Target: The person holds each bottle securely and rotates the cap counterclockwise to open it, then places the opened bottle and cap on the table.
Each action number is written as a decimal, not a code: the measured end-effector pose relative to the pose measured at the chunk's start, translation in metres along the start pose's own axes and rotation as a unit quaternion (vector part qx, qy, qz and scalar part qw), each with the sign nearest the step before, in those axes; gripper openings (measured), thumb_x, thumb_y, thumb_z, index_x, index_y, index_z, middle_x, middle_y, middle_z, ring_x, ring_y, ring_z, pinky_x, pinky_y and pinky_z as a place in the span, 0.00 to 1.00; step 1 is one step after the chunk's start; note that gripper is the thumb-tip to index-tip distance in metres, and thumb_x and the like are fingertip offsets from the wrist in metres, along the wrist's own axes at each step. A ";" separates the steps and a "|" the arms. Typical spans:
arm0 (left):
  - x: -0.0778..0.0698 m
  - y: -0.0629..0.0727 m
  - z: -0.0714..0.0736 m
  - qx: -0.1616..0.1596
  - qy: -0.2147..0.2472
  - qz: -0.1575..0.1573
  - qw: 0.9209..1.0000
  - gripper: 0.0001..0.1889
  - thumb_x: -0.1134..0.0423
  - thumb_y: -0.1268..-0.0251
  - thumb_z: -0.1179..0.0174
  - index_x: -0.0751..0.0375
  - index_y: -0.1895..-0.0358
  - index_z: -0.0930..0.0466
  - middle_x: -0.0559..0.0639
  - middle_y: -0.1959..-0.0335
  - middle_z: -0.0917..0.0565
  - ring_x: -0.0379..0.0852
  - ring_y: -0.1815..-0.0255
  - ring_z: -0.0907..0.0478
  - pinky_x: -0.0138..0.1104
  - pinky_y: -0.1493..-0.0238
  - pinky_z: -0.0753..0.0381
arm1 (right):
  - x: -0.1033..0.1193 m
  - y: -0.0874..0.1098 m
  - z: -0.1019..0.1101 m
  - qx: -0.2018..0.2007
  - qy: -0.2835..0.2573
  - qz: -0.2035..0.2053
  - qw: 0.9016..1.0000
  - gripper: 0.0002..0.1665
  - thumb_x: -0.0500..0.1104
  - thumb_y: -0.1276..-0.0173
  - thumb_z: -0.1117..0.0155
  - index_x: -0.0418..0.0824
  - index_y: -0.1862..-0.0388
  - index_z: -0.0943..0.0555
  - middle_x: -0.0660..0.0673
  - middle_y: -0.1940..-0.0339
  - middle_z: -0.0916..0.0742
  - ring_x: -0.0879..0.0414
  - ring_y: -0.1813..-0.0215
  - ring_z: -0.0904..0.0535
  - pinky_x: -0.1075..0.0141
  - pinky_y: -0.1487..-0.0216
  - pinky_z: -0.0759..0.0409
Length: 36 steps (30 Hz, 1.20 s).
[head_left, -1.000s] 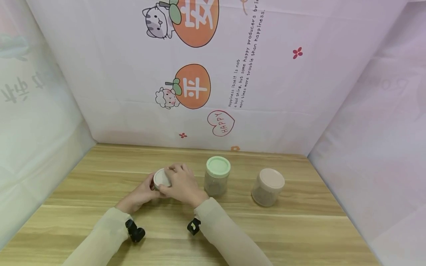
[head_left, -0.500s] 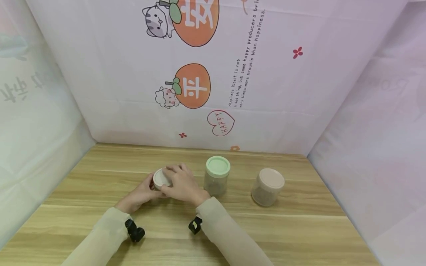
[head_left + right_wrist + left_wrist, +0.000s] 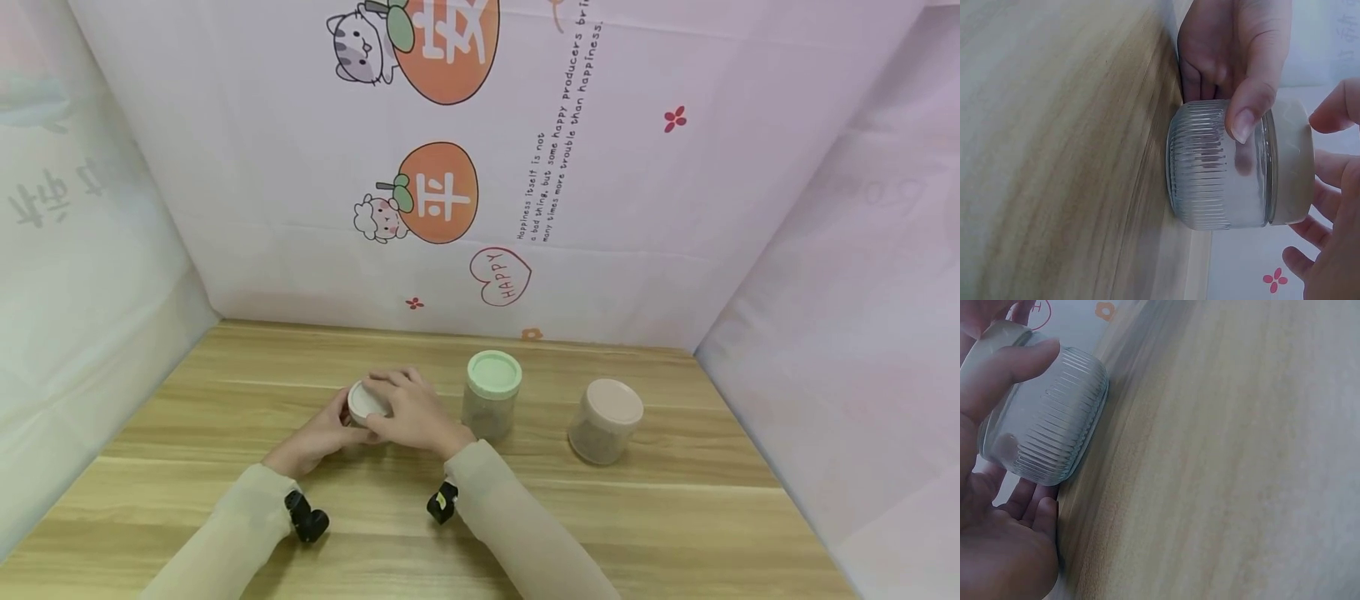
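A small clear glass jar with a ribbed lower body (image 3: 1200, 175) stands on the wooden table at left of centre, topped by an off-white lid (image 3: 366, 400). My left hand (image 3: 318, 435) grips the glass from the left, its thumb (image 3: 1029, 359) pressed along the jar's side. From above and the right, my right hand (image 3: 420, 415) holds the lid's rim between thumb and fingers and covers part of its top. In the right wrist view the lid (image 3: 1291, 169) sits on the jar's mouth. The jar's glass shows no contents.
A taller jar with a green lid (image 3: 494, 375) stands just right of my right hand. Farther right is a jar with a beige-pink lid (image 3: 613, 403). Printed cloth (image 3: 600, 275) hangs behind the wood-grain table (image 3: 675, 533) and along both sides.
My right hand and wrist have shifted slightly right at the lid. The left hand keeps its grip on the jar, and the other two jars stay put.
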<state>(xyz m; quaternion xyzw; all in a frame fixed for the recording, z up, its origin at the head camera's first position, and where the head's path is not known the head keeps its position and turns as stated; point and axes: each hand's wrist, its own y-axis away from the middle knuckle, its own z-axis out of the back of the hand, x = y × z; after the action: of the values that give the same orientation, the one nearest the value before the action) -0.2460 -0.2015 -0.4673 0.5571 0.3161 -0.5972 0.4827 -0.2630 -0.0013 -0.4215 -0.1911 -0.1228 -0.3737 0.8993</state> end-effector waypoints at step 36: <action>-0.006 0.004 -0.006 -0.022 -0.007 -0.005 1.000 0.53 0.61 0.41 0.27 0.55 0.20 0.57 0.61 0.25 0.42 0.62 0.29 0.41 0.58 0.34 0.36 | 0.016 -0.004 -0.022 -0.120 0.159 -0.114 0.973 0.46 0.81 0.37 0.50 0.51 0.36 0.21 0.48 0.50 0.22 0.53 0.47 0.29 0.58 0.48 0.32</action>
<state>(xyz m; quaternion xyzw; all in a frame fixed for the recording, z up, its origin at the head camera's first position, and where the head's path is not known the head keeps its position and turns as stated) -0.2409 -0.1954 -0.4618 0.5404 0.3288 -0.5967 0.4939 -0.2533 -0.0233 -0.4349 -0.2210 0.0462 -0.5116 0.8291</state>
